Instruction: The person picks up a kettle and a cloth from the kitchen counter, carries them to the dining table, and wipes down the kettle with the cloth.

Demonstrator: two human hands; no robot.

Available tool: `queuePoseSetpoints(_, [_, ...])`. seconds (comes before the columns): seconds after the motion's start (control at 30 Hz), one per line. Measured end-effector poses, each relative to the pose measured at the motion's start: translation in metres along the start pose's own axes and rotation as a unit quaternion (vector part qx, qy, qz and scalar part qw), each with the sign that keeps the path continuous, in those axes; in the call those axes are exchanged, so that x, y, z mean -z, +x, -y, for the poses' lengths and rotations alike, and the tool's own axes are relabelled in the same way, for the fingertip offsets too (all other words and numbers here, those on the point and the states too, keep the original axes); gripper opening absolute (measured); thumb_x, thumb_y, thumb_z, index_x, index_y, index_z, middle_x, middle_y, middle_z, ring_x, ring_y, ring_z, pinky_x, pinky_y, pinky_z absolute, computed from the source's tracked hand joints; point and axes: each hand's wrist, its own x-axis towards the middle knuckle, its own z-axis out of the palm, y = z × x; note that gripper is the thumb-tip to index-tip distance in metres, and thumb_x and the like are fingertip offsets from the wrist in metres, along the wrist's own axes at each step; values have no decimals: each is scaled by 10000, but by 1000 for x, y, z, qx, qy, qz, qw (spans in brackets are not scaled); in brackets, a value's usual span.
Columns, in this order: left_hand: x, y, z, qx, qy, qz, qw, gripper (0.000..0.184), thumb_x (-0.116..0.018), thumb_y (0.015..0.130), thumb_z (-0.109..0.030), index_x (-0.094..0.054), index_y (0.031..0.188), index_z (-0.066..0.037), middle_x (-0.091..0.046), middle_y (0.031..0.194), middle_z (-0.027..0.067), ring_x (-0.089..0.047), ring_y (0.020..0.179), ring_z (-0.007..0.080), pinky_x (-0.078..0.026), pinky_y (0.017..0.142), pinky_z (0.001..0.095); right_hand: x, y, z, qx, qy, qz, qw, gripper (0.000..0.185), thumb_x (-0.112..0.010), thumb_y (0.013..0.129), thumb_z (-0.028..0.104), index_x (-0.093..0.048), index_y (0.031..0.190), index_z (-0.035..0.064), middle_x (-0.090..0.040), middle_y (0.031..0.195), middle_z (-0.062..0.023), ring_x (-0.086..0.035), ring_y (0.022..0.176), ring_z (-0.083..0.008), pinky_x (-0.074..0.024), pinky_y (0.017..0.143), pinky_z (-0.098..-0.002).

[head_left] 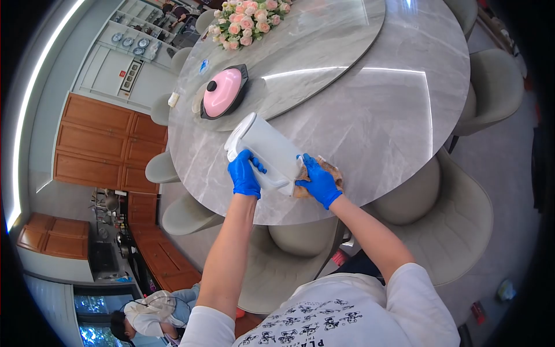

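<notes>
Blue-gloved hands (245,173) grasp a white pitcher (270,146), contents hidden, the right hand (319,182) holding brown cloth (333,170) against its base.

Bench (399,121): grey, white marble veining.
Pitcher (269,146), at the bench's near edge: white.
Cloth (333,171), same edge: brown.
Left glove (245,176), right glove (319,184): solid blue.
Lid (223,98), toward the bench's left edge: pink; knob (212,85), black.
Flowers (247,23), same edge: pink, peach, cream.
Shirt (358,301): white, black figure-and-letter print.
</notes>
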Motion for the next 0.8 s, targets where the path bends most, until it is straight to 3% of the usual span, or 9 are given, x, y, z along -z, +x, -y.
queuePoseSetpoints(0.07, [0,1,1,9,2,-5,1000,79,-502,755,-125,-495,815,-73,-443,579,59,-433,469,200,-406,462,349,-3,5,-3,61,-242,-82,965,978,-780,682,343,-230,1436,49,-246,1489,-153,-295,1329,-388,-302,1081,-399])
queuePoseSetpoints(0.1, [0,1,0,9,2,-4,1000,79,-502,755,-125,-495,815,-73,-443,579,59,-433,469,200,-406,462,349,-3,6,-5,62,-242,-83,965,978,-780,682,343,-230,1436,49,-246,1489,-153,-295,1329,-388,-302,1081,-399])
queuePoseSetpoints(0.17, [1,-1,-2,7,-12,3,1000,76,-503,756,-127,-496,805,-69,-442,576,61,-434,471,200,-406,463,348,1,8,-5,80,-37,-26,996,973,-785,678,339,-242,1434,52,-249,1483,-166,-299,1330,-382,-290,1088,-400])
queuePoseSetpoints(0.27, [2,-2,-6,26,-7,2,1000,75,-500,758,-128,-497,802,-67,-444,578,63,-436,476,200,-408,466,348,3,8,10,88,-147,-38,984,1053,-816,630,352,-218,1434,31,-238,1475,-201,-275,1331,-413,-263,1100,-425])
queuePoseSetpoints(0.37, [-1,-3,0,-5,-14,-21,1000,71,-493,758,-92,-505,809,-44,-451,563,70,-451,443,200,-417,418,341,-12,9,34,76,-172,-80,979,1160,-849,565,367,-172,1438,15,-203,1475,-233,-224,1346,-429,-237,1109,-447])
queuePoseSetpoints(0.47, [8,0,-1,18,-37,9,999,65,-491,754,-86,-501,801,-43,-451,561,71,-449,441,200,-417,420,341,-11,14,28,75,-159,-42,984,1218,-863,534,368,-134,1438,1,-173,1479,-246,-185,1359,-426,-231,1110,-452])
queuePoseSetpoints(0.6, [16,2,5,28,-92,-10,995,67,-490,753,-83,-501,802,-38,-445,559,73,-446,446,198,-419,425,339,-9,22,34,108,-199,-31,974,1250,-858,522,416,-107,1441,25,-170,1479,-247,-188,1349,-454,-259,1097,-480])
queuePoseSetpoints(0.67, [15,1,7,13,-85,4,996,83,-487,755,-84,-498,820,-34,-434,559,71,-441,453,196,-419,429,340,-14,17,49,15,-244,-27,969,1234,-851,541,406,-103,1439,11,-178,1477,-249,-196,1346,-453,-233,1111,-467])
queuePoseSetpoints(0.8, [13,-1,6,-13,-12,-27,999,87,-488,756,-91,-494,822,-34,-428,560,71,-435,456,198,-414,433,339,-30,17,24,47,-186,-62,979,1243,-854,535,407,-100,1436,0,-184,1473,-247,-198,1342,-458,-219,1114,-473])
